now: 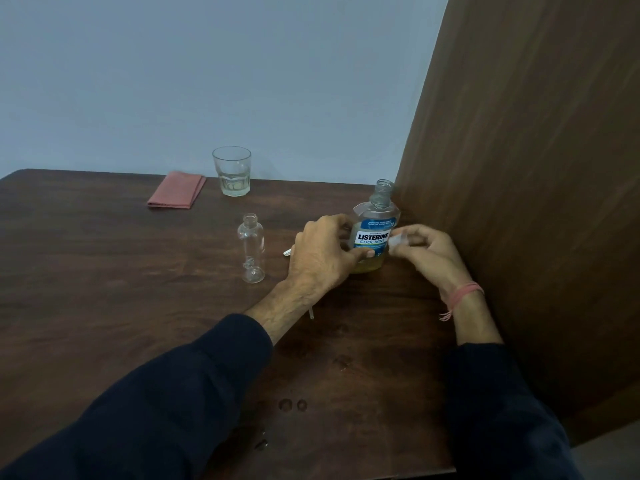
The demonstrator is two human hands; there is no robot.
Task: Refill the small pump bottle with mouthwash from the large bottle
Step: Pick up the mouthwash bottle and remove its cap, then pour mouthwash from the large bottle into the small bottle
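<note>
Mouthwash sits low in the uncapped large bottle (375,233), upright by the wooden panel (519,202); the left hand (320,256) wraps its label side, likely steadying it to lift. The right hand (424,249) pinches a clear cap (398,240) beside it. The small pump bottle (252,249) stands open and near empty, close by the left hand, ready for pouring

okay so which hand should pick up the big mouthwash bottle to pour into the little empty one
Left. The left hand already grips the large bottle, and the small bottle stands open on that same side. The right hand is busy pinching a clear cap.
</note>
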